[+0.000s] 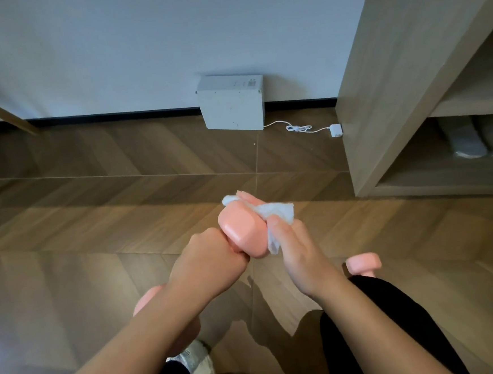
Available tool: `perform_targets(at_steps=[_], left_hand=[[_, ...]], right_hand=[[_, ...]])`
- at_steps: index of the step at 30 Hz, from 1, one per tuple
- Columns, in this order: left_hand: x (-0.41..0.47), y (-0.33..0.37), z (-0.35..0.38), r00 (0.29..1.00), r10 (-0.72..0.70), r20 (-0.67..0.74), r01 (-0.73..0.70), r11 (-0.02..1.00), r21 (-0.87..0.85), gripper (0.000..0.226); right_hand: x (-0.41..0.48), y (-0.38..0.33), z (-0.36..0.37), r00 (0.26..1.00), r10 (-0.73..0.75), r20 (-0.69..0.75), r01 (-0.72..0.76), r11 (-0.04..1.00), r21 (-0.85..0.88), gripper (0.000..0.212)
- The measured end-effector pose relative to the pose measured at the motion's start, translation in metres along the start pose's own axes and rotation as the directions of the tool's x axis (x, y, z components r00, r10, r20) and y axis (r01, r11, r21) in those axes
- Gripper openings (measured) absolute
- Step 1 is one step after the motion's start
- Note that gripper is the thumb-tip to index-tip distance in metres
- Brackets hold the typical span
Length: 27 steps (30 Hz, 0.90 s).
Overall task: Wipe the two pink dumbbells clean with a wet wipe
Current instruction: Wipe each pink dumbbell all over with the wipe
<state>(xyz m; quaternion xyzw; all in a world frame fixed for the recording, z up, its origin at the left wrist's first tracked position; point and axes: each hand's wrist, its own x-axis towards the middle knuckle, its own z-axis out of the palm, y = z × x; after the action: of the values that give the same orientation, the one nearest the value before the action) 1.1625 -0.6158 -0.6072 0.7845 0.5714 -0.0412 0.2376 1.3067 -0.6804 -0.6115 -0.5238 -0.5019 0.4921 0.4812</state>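
- Bottom edge: legs in black trousers [383,323] and one white-grey sneaker [198,364], with bare floor showing between the knees.
- Left hand [212,260] is clenched round the handle of the held pink matte dumbbell [243,231], which is raised off the floor at frame centre. The upper head tilts away. The lower head peeks out under the left forearm.
- Right hand [299,250] grasps a crumpled white wet wipe [276,212] and presses it to the right and far side of the upper head. The thumb is on the near side and the fingertips curl over the top.
- Second pink dumbbell [363,264] sits low, just right of the right wrist and not touching it. Its base is hidden behind the right knee.
- Brown herringbone wood floor [94,216] runs open ahead and to the left as far as the wall.
- Tall light-wood shelf unit [380,102] closes off the right side, its bottom corner near the hands. A grey shoe [466,143] sits in the lower compartment.
- Slanted wooden leg [3,114] at far left.
- Grey-white metal box [231,104] stands against the wall at the black skirting [116,117]. It has a small label at top right, too small to read.
- White cable with plug [335,130] lies on the floor between the box and the foot of the shelf unit.
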Motion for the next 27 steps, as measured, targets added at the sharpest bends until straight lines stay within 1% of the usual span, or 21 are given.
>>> perform_targets(at_steps=[3,5,8,10,12,13,15,16,17,18,20,21,23,25,26,27], left_hand=[[0.002,-0.002,0.000,1.000,-0.007,-0.003,0.007,0.999,-0.043,0.015],[0.003,-0.005,0.001,0.999,-0.043,-0.021,0.041,0.995,-0.094,0.015],[0.003,-0.006,0.004,0.999,-0.031,-0.041,0.027,0.995,-0.101,0.019],[0.005,-0.002,0.006,0.999,-0.012,-0.038,0.009,0.997,-0.079,0.018],[0.009,0.001,0.002,1.000,-0.001,-0.022,0.000,0.998,-0.057,0.016],[0.011,0.002,0.000,1.000,0.001,-0.016,-0.002,0.998,-0.055,0.016],[0.014,0.005,-0.006,1.000,-0.012,-0.021,0.010,0.996,-0.088,0.016],[0.014,0.006,-0.008,0.999,-0.017,-0.031,0.014,0.994,-0.108,0.017],[0.014,0.008,-0.009,0.999,-0.017,-0.040,0.012,0.993,-0.116,0.018],[0.012,0.009,-0.008,0.999,-0.012,-0.045,0.007,0.994,-0.108,0.019],[0.009,0.010,-0.006,1.000,-0.003,-0.020,0.001,0.997,-0.083,0.019],[0.008,0.011,-0.005,1.000,-0.002,0.007,0.003,0.997,-0.076,0.019],[0.008,0.009,-0.004,0.998,-0.032,0.054,0.038,0.994,-0.101,0.019],[0.010,0.008,-0.006,0.992,-0.102,0.072,0.112,0.980,-0.164,0.023],[0.010,0.008,-0.006,0.990,-0.121,0.074,0.133,0.974,-0.186,0.025],[0.011,0.007,-0.005,0.989,-0.124,0.080,0.137,0.972,-0.193,0.026]], right_hand=[[-0.005,0.000,0.001,0.994,-0.090,-0.069,0.093,0.995,0.046,0.042],[-0.005,-0.001,0.002,0.989,-0.133,-0.058,0.135,0.990,0.030,0.034],[0.007,-0.001,-0.001,1.000,-0.005,0.004,0.004,0.999,0.042,0.040],[0.013,-0.001,-0.005,1.000,0.019,0.022,-0.020,0.998,0.057,0.035],[0.013,-0.008,-0.004,0.999,-0.035,0.002,0.035,0.998,0.049,0.032],[0.012,-0.010,-0.003,0.996,-0.086,-0.012,0.087,0.996,0.028,0.033],[0.008,-0.012,-0.001,0.977,-0.203,-0.059,0.202,0.979,-0.027,0.039],[0.007,-0.009,-0.002,0.971,-0.221,-0.094,0.219,0.975,-0.032,0.035],[0.008,-0.007,-0.004,0.974,-0.187,-0.130,0.186,0.982,-0.023,0.032],[0.009,-0.005,-0.005,0.980,-0.123,-0.155,0.124,0.992,-0.007,0.035],[0.011,-0.001,-0.007,0.990,-0.013,-0.139,0.013,1.000,-0.003,0.039],[0.010,-0.002,-0.007,0.992,-0.016,-0.129,0.015,1.000,-0.009,0.039],[0.005,-0.006,-0.003,0.982,-0.141,-0.124,0.139,0.990,-0.020,0.039],[0.001,-0.013,0.001,0.955,-0.278,-0.100,0.274,0.960,-0.058,0.046],[0.000,-0.014,0.003,0.940,-0.325,-0.101,0.317,0.944,-0.088,0.049],[-0.001,-0.015,0.004,0.934,-0.338,-0.112,0.326,0.938,-0.114,0.047]])
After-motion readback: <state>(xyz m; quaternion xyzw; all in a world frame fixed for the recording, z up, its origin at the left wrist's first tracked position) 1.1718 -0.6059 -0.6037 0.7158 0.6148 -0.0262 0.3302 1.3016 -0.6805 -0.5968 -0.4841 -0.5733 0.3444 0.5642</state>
